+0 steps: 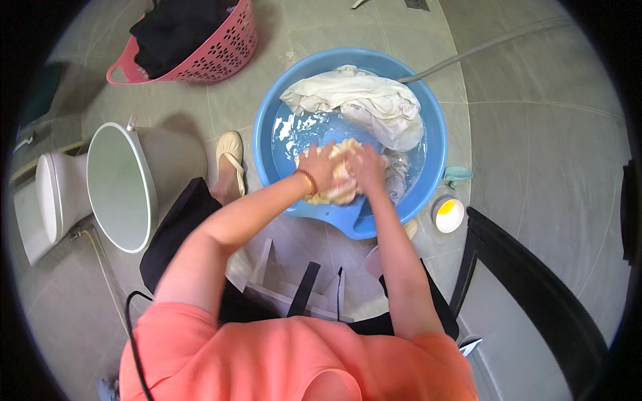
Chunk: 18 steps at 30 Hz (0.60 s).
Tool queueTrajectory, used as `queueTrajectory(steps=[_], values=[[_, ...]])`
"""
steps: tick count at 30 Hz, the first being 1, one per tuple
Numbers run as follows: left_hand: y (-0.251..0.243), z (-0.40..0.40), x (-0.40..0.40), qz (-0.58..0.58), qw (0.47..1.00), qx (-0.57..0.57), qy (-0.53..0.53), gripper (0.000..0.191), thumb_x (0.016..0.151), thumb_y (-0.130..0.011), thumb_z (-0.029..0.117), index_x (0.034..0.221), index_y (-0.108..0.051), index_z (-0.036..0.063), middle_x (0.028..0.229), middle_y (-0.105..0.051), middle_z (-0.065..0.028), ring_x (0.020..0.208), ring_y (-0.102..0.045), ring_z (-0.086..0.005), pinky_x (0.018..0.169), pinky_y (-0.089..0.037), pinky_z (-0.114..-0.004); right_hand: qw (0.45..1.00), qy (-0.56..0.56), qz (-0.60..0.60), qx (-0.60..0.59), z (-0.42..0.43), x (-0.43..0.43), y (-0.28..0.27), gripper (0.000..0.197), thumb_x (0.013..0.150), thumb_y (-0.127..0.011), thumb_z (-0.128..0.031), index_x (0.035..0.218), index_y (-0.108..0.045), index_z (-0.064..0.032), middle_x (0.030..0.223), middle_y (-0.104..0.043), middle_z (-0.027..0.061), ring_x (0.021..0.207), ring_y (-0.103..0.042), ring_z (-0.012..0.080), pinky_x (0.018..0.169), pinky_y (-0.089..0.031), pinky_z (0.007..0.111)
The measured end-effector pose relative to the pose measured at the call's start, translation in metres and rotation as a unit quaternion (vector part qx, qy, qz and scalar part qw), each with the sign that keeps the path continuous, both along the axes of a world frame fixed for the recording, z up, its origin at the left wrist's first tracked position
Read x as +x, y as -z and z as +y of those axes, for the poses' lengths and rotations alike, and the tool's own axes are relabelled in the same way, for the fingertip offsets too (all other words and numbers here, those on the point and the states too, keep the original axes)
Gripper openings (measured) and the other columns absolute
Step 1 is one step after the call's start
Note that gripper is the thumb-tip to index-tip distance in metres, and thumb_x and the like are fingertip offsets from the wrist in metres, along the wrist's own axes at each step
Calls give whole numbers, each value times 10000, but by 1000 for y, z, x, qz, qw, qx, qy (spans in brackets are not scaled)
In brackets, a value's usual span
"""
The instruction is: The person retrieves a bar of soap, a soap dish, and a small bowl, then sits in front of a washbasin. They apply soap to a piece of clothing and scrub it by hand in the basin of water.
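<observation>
A wide blue plastic basin of water stands on the floor in front of me. A wet, bunched cream cloth lies over the sloping blue washboard at the basin's near side. My left hand is on the cloth's left part, a red cord bracelet at the wrist. On its right part my right hand grips it, blurred by motion. White wet laundry is heaped along the basin's far side. Beside my right hand, a thin whitish cloth lies partly under water.
A grey hose reaches over the basin's right rim. Right of it are a green scoop-like plastic item and a small bowl with something yellow. A pink basket holds dark clothes; a lidded bin and toilet stand left.
</observation>
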<state>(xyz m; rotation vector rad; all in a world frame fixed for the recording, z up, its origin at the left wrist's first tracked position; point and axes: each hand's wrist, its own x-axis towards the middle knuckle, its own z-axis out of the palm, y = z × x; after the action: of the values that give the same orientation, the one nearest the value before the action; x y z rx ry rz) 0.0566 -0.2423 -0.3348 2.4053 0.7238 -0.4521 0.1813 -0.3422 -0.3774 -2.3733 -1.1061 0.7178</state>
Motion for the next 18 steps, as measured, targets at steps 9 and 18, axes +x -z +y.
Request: queueTrajectory(steps=[9, 18], values=[[16, 17, 37, -117, 980, 149, 61, 135, 740, -471, 190, 838, -550, 140, 877, -538, -82, 848, -486, -263, 683, -351, -405, 974, 47, -219, 20, 20, 2, 2, 134, 711, -566, -246, 786, -573, -135, 836, -547, 59, 838, -489, 257, 747, -374, 423], [7, 13, 26, -169, 952, 135, 217, 199, 710, -501, 222, 878, -572, 143, 869, -541, -67, 873, -489, -242, 716, -355, -419, 977, -71, -193, 60, -3, 11, -7, 187, 700, -595, -284, 740, -526, -115, 824, -526, 70, 825, -484, 273, 721, -354, 409]])
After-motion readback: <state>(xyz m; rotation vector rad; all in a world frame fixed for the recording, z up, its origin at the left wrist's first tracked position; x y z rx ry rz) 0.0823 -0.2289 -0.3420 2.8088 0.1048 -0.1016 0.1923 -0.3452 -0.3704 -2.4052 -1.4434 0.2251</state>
